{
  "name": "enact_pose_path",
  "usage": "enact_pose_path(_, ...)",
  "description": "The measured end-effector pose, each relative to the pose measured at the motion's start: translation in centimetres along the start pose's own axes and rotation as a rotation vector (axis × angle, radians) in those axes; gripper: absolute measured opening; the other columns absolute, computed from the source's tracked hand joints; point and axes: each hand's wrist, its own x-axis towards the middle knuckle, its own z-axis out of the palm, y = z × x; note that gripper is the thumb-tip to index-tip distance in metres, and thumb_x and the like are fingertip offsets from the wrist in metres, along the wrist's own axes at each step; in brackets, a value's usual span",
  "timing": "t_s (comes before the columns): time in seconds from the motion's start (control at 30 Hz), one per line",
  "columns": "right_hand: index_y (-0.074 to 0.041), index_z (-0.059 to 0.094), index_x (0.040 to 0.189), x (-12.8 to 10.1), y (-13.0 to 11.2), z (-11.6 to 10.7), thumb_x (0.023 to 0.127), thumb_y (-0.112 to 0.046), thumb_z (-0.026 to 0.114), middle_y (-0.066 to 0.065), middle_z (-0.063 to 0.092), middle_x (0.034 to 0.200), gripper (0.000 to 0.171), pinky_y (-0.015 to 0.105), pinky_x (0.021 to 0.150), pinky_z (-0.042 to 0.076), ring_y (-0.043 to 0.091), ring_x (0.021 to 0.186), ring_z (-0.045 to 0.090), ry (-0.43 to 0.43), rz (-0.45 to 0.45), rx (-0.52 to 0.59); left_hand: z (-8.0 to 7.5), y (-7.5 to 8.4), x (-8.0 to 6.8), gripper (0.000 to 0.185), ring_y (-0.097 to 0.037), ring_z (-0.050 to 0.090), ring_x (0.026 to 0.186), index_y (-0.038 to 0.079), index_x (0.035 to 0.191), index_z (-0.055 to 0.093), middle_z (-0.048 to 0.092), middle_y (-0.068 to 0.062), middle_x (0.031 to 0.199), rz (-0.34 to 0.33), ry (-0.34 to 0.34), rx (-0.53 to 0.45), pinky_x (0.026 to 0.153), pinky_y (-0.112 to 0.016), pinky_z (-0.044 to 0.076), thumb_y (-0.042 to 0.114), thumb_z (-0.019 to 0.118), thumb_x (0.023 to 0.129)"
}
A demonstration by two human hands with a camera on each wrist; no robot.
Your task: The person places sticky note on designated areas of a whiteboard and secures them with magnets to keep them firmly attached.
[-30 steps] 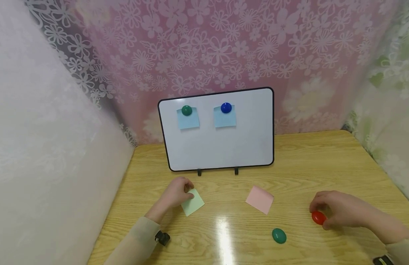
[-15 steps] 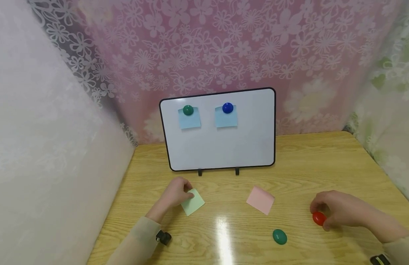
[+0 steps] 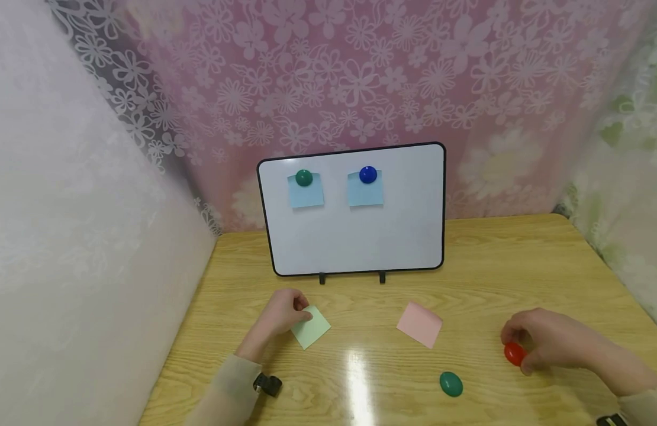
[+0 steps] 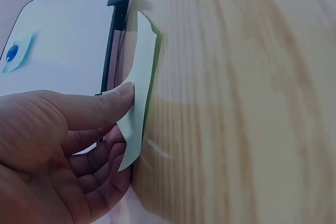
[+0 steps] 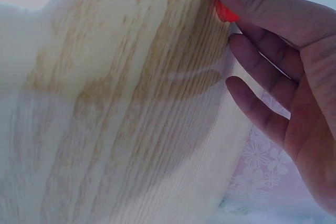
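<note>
My left hand (image 3: 279, 315) pinches the near corner of a pale green sticky note (image 3: 311, 326) on the wooden table (image 3: 483, 260); in the left wrist view the thumb presses the note (image 4: 140, 90), whose edge lifts off the wood. My right hand (image 3: 552, 342) curls round a red magnet (image 3: 514, 353) at the right of the table; the right wrist view shows the thumb over the red magnet (image 5: 224, 12). A small whiteboard (image 3: 360, 236) stands behind, with two blue notes under a green magnet (image 3: 304, 177) and a blue magnet (image 3: 368, 174).
A pink sticky note (image 3: 419, 324) lies between my hands. A loose green magnet (image 3: 451, 384) sits near the front edge, left of my right hand. Floral curtains close in the back and both sides of the table.
Both hands stay where they were on the note and the red magnet. Only the view has drifted slightly.
</note>
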Motion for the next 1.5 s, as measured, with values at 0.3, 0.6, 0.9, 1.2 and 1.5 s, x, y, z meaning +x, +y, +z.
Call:
enact_pose_path(0.3, -0.026, 0.074, 0.106, -0.16, 0.08, -0.06, 0.069, -0.036, 0.101, -0.022, 0.066, 0.101, 0.047, 0.031, 0.074, 0.055, -0.001, 0.087, 0.059, 0.010, -0.022, -0.024, 0.09, 0.00, 0.04, 0.016, -0.017, 0.056, 0.074, 0.008, 0.089, 0.073, 0.062, 0.001, 0.080, -0.010, 0.008, -0.034, 0.064, -0.032, 0.049, 0.007, 0.089, 0.087)
enact_pose_path(0.6, -0.025, 0.074, 0.106, -0.18, 0.30, -0.13, 0.070, -0.038, 0.100, -0.023, 0.066, 0.100, 0.046, 0.031, 0.074, 0.055, -0.001, 0.087, 0.059, 0.012, -0.022, -0.039, 0.11, -0.16, 0.15, 0.014, -0.017, 0.057, 0.075, 0.008, 0.091, 0.075, 0.063, 0.000, 0.080, -0.042, 0.019, -0.057, 0.065, -0.031, 0.049, 0.005, 0.088, 0.087)
enact_pose_path(0.9, -0.025, 0.074, 0.105, -0.03, 0.73, 0.10, 0.070, -0.038, 0.100, -0.023, 0.065, 0.100, 0.045, 0.031, 0.074, 0.055, -0.002, 0.086, 0.058, 0.010, -0.015, -0.034, 0.11, -0.32, 0.27, 0.013, -0.018, 0.057, 0.076, 0.006, 0.092, 0.077, 0.063, -0.002, 0.082, -0.076, 0.024, -0.084, 0.066, -0.032, 0.049, 0.005, 0.089, 0.087)
enact_pose_path(1.2, -0.024, 0.075, 0.105, 0.03, 0.74, 0.31, 0.071, -0.037, 0.100, -0.022, 0.067, 0.099, 0.044, 0.030, 0.073, 0.055, -0.002, 0.085, 0.059, 0.019, -0.005, -0.007, -0.12, -0.58, 0.52, 0.012, -0.017, 0.059, 0.074, 0.006, 0.090, 0.078, 0.066, -0.001, 0.080, -0.080, 0.013, -0.089, 0.065, -0.032, 0.051, 0.006, 0.090, 0.086)
enact_pose_path(1.5, -0.024, 0.074, 0.104, 0.56, 0.52, 0.22, 0.073, -0.037, 0.099, -0.021, 0.066, 0.095, 0.042, 0.030, 0.073, 0.054, -0.002, 0.083, 0.057, -0.008, 0.035, 0.005, -0.36, -0.75, 0.66, 0.012, -0.017, 0.060, 0.075, 0.008, 0.089, 0.078, 0.066, 0.000, 0.081, -0.102, 0.003, -0.080, 0.066, -0.032, 0.051, 0.008, 0.090, 0.087)
